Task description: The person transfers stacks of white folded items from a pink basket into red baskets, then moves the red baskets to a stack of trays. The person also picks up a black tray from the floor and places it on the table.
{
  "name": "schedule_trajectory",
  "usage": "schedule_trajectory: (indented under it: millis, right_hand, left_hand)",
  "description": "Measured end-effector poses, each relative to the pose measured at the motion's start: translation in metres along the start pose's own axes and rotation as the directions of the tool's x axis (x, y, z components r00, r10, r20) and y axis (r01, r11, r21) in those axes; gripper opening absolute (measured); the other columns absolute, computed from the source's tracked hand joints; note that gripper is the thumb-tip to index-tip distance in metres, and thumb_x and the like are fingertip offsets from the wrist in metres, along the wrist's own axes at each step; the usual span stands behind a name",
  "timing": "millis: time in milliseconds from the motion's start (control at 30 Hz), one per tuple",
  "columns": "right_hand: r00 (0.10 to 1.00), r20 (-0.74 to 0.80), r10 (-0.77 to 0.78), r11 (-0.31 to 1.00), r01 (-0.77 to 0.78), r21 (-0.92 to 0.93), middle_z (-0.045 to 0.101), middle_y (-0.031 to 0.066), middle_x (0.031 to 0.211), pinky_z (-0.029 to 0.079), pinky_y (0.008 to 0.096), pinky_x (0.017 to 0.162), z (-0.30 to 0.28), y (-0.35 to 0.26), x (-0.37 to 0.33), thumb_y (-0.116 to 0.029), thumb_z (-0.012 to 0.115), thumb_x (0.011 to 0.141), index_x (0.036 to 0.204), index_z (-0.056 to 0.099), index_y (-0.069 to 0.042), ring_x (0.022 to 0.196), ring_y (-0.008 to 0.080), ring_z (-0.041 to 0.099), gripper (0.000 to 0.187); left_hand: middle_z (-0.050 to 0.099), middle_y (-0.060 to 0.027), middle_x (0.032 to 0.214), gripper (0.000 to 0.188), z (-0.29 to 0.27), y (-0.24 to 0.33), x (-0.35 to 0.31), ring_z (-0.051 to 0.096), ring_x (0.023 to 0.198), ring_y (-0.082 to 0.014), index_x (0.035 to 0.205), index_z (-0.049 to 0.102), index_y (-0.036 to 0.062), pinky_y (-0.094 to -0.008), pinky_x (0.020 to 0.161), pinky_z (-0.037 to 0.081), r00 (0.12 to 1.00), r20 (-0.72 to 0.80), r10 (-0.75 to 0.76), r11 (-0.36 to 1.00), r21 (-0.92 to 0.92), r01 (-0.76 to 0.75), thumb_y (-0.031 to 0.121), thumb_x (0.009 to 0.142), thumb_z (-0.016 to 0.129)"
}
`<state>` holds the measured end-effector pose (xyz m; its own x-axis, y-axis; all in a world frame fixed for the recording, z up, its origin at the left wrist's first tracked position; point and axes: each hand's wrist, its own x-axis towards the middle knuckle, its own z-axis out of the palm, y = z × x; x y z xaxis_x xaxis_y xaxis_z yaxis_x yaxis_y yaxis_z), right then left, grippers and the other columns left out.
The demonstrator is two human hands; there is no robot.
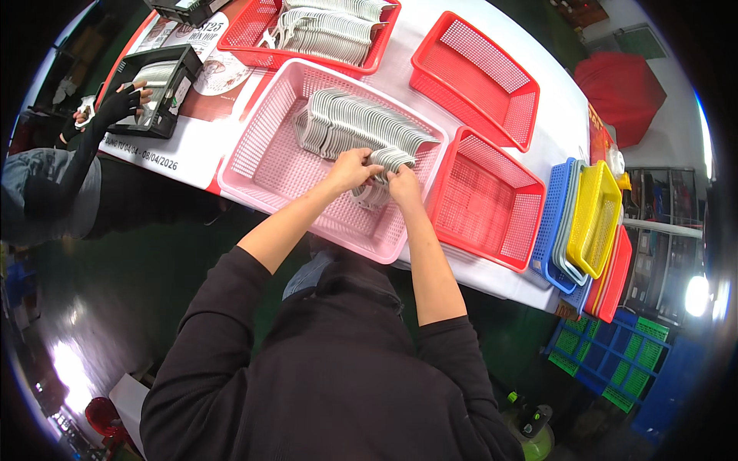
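A pink perforated basket point(261, 180) stands before me at the table's edge. Along its far side runs a long row of thin, pale, curved plastic-looking pieces point(361, 123), nested closely together. My left hand point(352, 170) and my right hand point(404, 187) meet near the basket's right half, over a smaller bundle of the same curved pieces point(392, 159). The fingers of both hands are closed on this bundle, left hand at its left end, right hand at its near right. Below them lie a few loose pale pieces point(370, 195), partly hidden by my hands.
Two red baskets point(470, 77) point(486, 201) stand to the right. Beyond them lean blue point(555, 223) and yellow baskets point(593, 219). A red basket of pale pieces point(327, 34) sits at the back. On the left, a co-worker's gloved hand point(123, 104) reaches to a black crate point(165, 115).
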<state>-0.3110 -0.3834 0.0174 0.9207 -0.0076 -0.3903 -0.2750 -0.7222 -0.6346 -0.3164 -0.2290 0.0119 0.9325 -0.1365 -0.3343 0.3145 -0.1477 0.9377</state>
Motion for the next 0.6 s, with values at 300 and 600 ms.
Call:
schedule_trajectory:
  millis: [300, 600]
  right_hand:
    - [0.995, -0.09, 0.044, 0.999, -0.043, 0.019, 0.061, 0.0259, 0.109, 0.043, 0.044, 0.092, 0.0, -0.001, 0.0, -0.012, 0.056, 0.084, 0.111, 0.057, 0.004, 0.107, 0.0401, 0.056, 0.032]
    - [0.974, -0.186, 0.128, 0.992, -0.121, 0.047, 0.063, 0.0245, 0.108, 0.045, 0.0412, 0.091, 0.005, 0.003, -0.002, -0.013, 0.059, 0.078, 0.113, 0.059, 0.002, 0.105, 0.0365, 0.059, 0.038]
  left_hand:
    - [0.066, -0.0129, 0.076, 0.027, 0.007, -0.008, 0.017, 0.065, 0.058, -0.0174, 0.094, 0.062, -0.0031, -0.031, 0.056, 0.05, 1.0, 0.01, 0.022, 0.996, 0.083, -0.023, 0.017, 0.079, 0.072]
    - [0.067, -0.0189, 0.095, 0.046, -0.003, -0.01, 0.019, 0.067, 0.087, -0.0287, 0.113, 0.058, -0.0003, -0.0363, 0.076, 0.052, 0.981, -0.016, 0.196, 0.864, 0.475, -0.165, 0.026, 0.078, 0.072]
